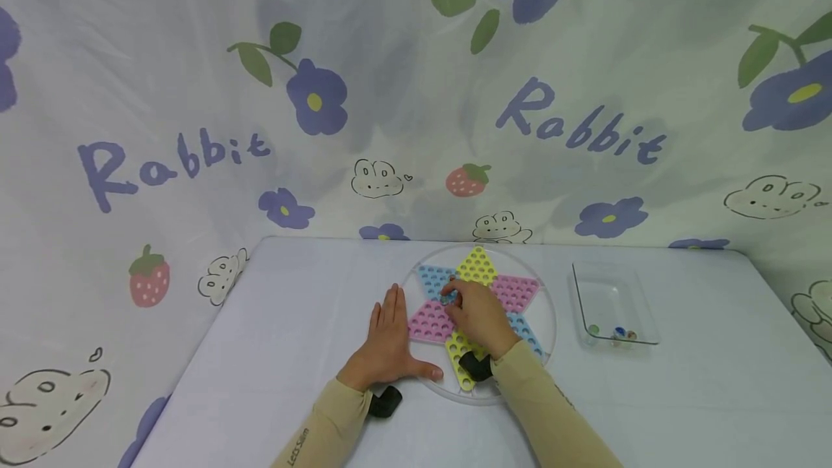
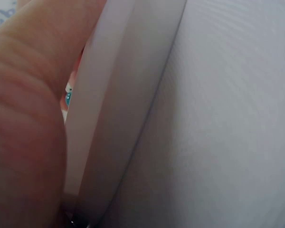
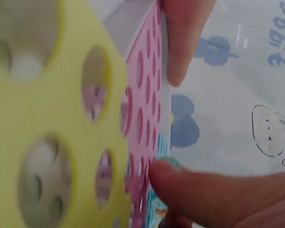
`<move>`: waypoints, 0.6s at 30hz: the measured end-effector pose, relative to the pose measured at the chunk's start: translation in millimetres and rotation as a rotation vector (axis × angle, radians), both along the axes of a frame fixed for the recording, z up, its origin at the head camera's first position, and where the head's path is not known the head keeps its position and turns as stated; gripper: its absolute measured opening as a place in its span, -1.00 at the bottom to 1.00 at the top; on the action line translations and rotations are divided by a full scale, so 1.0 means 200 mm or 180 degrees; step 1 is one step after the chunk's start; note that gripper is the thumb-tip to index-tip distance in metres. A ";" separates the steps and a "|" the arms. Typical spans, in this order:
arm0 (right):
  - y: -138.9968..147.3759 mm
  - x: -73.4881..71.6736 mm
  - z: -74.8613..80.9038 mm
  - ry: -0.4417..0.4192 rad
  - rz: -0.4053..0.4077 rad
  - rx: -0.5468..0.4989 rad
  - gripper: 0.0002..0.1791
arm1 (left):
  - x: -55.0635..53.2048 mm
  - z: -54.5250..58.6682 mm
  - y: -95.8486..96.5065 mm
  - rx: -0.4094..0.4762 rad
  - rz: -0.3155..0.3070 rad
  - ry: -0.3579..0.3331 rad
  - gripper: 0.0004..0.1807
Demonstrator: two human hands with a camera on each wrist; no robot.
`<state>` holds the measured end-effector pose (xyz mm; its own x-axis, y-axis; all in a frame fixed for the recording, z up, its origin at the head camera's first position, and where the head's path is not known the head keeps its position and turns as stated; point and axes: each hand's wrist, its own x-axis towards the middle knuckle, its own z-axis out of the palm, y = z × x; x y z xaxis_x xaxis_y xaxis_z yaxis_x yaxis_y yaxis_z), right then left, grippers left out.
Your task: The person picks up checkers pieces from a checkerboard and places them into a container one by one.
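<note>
A round, clear-rimmed Chinese checkers board (image 1: 513,293) carries a star of yellow, pink and blue perforated triangles. At its left edge rests my left hand (image 1: 383,345), fingers straight and thumb spread; the pale rim (image 2: 118,80) runs beside that hand in the left wrist view. Over the inner part of the upper-left blue triangle (image 1: 434,276), my right hand (image 1: 479,313) has its fingers curled down, thumb and fingertips pinching a marble. Part of this greenish marble (image 3: 173,163) shows past the thumb in the right wrist view; the rest is hidden.
To the right of the board stands a clear rectangular tray (image 1: 643,343) with a few marbles at its near end, among them a green marble (image 1: 593,330) and a blue marble (image 1: 620,332). A printed curtain (image 1: 416,107) hangs behind the white-covered table (image 1: 312,295).
</note>
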<state>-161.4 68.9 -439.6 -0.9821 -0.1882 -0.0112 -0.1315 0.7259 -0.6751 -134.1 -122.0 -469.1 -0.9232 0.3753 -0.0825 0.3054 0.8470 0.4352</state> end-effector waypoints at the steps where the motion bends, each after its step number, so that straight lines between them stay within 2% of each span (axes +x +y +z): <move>1: 0.00 0.00 0.00 0.0007 -0.0015 0.0031 -0.77 | 0.00 0.00 0.00 0.0006 -0.0002 0.0015 0.66; 8: -0.02 0.00 0.00 -0.0023 -0.0091 0.0139 -0.80 | 0.00 0.00 0.00 -0.0006 -0.0003 0.0036 0.66; 18: -0.01 0.02 0.03 0.0066 -0.0067 -0.0061 -0.81 | 0.00 0.01 0.00 -0.0030 0.0014 0.0026 0.66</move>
